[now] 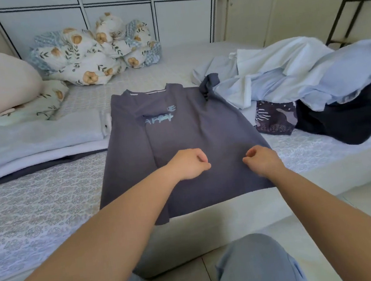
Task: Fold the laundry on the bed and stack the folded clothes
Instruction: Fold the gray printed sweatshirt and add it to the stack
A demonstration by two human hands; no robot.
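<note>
On one grey shirt (180, 141), two hands, left (188, 164) and right (263, 158), each grip curled, holding nothing.

slate-grey shirt (180, 141) with pale blue lettering — floral white quilt (94, 51), light blue laundry pile (298, 73), patterned grey-white sheet (38, 199).

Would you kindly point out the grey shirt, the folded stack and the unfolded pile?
grey shirt (178, 127): head view, on its chest below the print.
folded stack (44, 140): head view, on the top light-blue garment.
unfolded pile (298, 70): head view, on the crumpled light-blue cloth.
</note>
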